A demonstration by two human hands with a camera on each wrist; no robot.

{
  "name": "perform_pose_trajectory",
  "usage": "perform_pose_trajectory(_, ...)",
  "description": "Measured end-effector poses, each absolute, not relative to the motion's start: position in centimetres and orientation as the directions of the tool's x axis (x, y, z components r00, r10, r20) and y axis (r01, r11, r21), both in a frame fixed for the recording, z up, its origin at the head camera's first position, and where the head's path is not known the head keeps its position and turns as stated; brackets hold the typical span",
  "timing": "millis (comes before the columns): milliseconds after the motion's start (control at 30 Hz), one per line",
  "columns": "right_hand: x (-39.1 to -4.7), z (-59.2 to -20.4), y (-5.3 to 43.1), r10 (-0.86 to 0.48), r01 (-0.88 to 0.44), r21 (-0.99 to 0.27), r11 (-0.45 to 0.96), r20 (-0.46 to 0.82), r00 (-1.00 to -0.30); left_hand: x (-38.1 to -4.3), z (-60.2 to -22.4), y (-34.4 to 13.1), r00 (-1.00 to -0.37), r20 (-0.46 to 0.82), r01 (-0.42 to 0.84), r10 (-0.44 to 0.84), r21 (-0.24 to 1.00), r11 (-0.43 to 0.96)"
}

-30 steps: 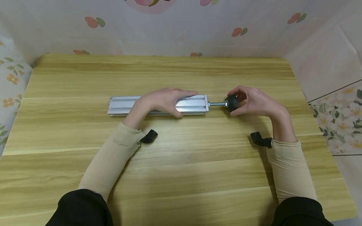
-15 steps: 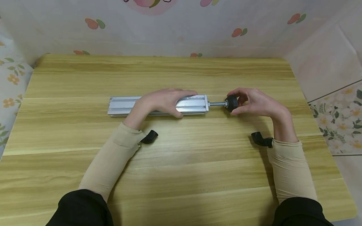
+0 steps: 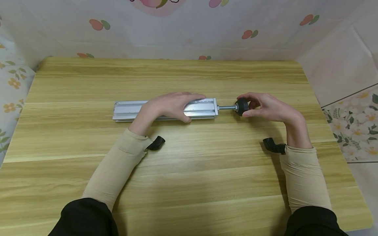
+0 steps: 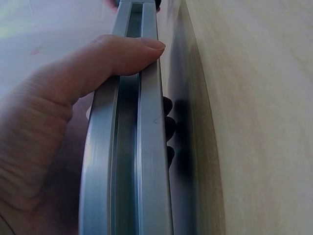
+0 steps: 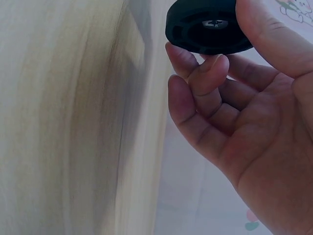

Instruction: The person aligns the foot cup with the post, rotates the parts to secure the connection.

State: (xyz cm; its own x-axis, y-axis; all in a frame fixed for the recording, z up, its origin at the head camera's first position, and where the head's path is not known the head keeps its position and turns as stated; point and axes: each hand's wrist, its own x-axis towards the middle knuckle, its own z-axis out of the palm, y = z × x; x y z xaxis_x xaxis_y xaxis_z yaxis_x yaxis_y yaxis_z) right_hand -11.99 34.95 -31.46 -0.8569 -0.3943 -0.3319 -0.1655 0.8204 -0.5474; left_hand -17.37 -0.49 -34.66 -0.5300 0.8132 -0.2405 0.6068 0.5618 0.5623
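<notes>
A silver aluminium profile point(image 3: 127, 110) with slots along its length lies left to right across the table. My left hand point(image 3: 171, 105) grips it from above near its right part; in the left wrist view the thumb point(image 4: 127, 55) crosses the slotted face. From the end plate point(image 3: 215, 107) a threaded rod point(image 3: 227, 107) with nuts sticks out to the right, carrying a round black levelling foot point(image 3: 242, 106). My right hand point(image 3: 270, 106) pinches that foot by its rim between thumb and fingers. The right wrist view shows the foot's hollow underside point(image 5: 188, 36) with a screw end point(image 5: 215, 23) in it.
The wood-grain table point(image 3: 206, 183) extends around the work. Behind it hangs a pale fruit-print cloth point(image 3: 177, 36). Black camera mounts point(image 3: 156, 143) stick out from both beige sleeves point(image 3: 116, 167), close above the tabletop.
My right thumb and fingers have shifted slightly round the black foot, the thumb a little away from me. My left hand keeps its grip on the profile, which has barely moved.
</notes>
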Motion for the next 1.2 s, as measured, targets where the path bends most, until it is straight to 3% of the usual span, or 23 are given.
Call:
perform_pose_trajectory(400,-12.01,-31.44,34.84,-0.356,-0.109,-0.564,0.819,-0.350,-0.866,-17.39,-34.60,-0.48,-0.539,-0.224,0.607,0.812,0.564,0.559)
perform_pose_trajectory(1200,-11.84,-31.49,34.98,-0.419,-0.172,-0.574,0.801,-0.331,-0.846,-17.23,-34.61,-0.35,-0.554,-0.210,0.622,0.806,0.540,0.568)
